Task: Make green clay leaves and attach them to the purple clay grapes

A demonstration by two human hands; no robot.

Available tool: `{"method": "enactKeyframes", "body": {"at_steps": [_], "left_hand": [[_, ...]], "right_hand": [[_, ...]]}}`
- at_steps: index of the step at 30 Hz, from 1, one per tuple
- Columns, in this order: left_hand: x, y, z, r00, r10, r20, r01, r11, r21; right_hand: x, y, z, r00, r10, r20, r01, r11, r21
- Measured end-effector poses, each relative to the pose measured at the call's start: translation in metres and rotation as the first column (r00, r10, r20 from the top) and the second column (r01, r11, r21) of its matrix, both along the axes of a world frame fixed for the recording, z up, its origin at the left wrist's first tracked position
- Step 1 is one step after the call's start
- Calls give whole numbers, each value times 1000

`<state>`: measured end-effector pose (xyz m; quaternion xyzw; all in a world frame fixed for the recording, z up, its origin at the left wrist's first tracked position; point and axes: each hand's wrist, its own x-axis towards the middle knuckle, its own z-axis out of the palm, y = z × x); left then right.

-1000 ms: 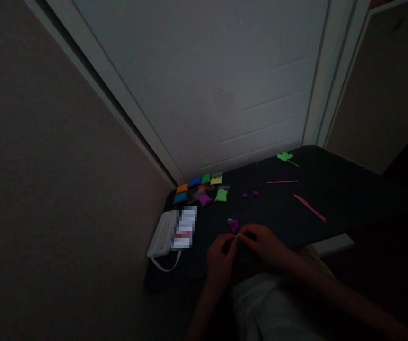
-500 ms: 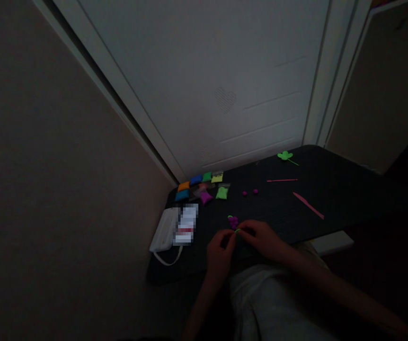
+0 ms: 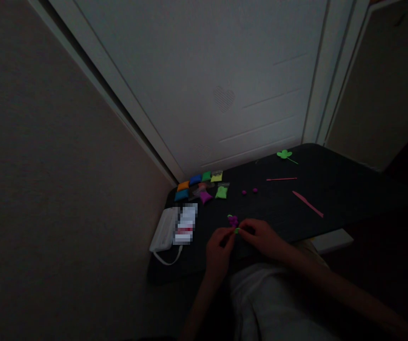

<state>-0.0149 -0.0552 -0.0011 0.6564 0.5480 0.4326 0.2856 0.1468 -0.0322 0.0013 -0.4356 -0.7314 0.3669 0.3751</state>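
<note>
Between the fingertips of both hands is a small piece of light green clay [image 3: 237,230]. My left hand [image 3: 219,245] pinches it from the left, and my right hand [image 3: 259,235] pinches it from the right. Just beyond the fingertips lies a cluster of purple clay balls [image 3: 233,220] with a thin green curl at its top left; its near end is partly hidden by the fingers. Two loose purple clay balls, one nearer [image 3: 244,192] and one to its right [image 3: 255,190], rest farther back on the dark table [image 3: 204,218].
Several clay packets, among them a light green one [image 3: 221,192], lie at the back left. A white device [image 3: 164,229] with a cable sits beside a blurred-out panel [image 3: 185,225]. To the right are a pink stick tool [image 3: 281,179], a pink knife [image 3: 307,204] and a green clover-shaped piece [image 3: 284,154].
The green clay between my fingertips now shows as a broader, rounder piece than the thin strip before. Both hands stay nearly in place; the view has shifted slightly.
</note>
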Motion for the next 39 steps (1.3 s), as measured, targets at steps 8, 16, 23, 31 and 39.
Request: {"method": "enactKeyframes", "body": {"at_steps": [8, 16, 23, 31, 39], "left_hand": [[0, -1, -2, 1000, -15, -26, 15, 1000, 7], [1, -1, -1, 999, 14, -45, -14, 1000, -1], [2, -2, -1, 998, 37, -50, -37, 999, 1], [2, -2, -1, 998, 36, -46, -35, 999, 23], [1, -2, -5, 997, 22, -79, -17, 998, 56]], "right_hand": [[1, 3, -3, 1000, 17, -12, -17, 999, -35], [0, 3, -2, 999, 24, -26, -25, 998, -51], [3, 2, 1, 999, 23, -43, -26, 998, -62], [2, 2, 2, 1000, 22, -22, -23, 998, -57], [3, 2, 1, 1000, 15, -15, -16, 998, -56]]}}
